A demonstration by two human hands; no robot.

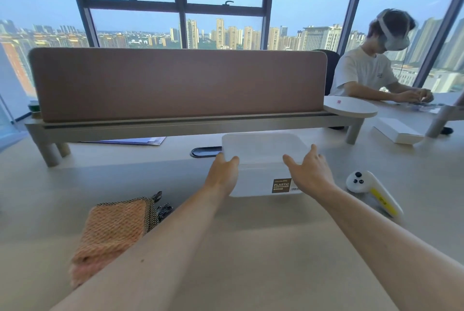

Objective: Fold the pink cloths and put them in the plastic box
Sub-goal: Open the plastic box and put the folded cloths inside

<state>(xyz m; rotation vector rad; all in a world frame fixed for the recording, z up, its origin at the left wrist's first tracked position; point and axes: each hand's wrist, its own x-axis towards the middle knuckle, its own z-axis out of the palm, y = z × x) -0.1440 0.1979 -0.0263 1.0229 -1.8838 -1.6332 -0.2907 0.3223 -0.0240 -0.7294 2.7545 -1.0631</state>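
The task looks to be at its very start. The plastic box (263, 165) stands on the pale surface (251, 235) straight ahead of the person, and its lid (263, 146) seems to be still on, or only just coming off; the milky plastic makes it hard to tell. Nothing pink shows through its walls, so it is judged to hold no cloth yet. The left hand (223, 175) lies against the box's near left corner, fingers curled over the lid's edge in what looks like a light grasp. The right hand (308, 172) is spread with fingers extended at the box's right side, touching or just short of it, not clenched on anything. The pink cloths (113, 233) lie in a heap on the surface to the left, near the left forearm and well apart from the box; a dark checked border shows at the far edge of the heap, and how many cloths it holds cannot be told. They look loosely stacked, not neatly folded. What is left, then, is nearly everything: opening the box, folding each cloth and laying it inside. A white controller (369, 190) rests just to the right of the box, out of the way.
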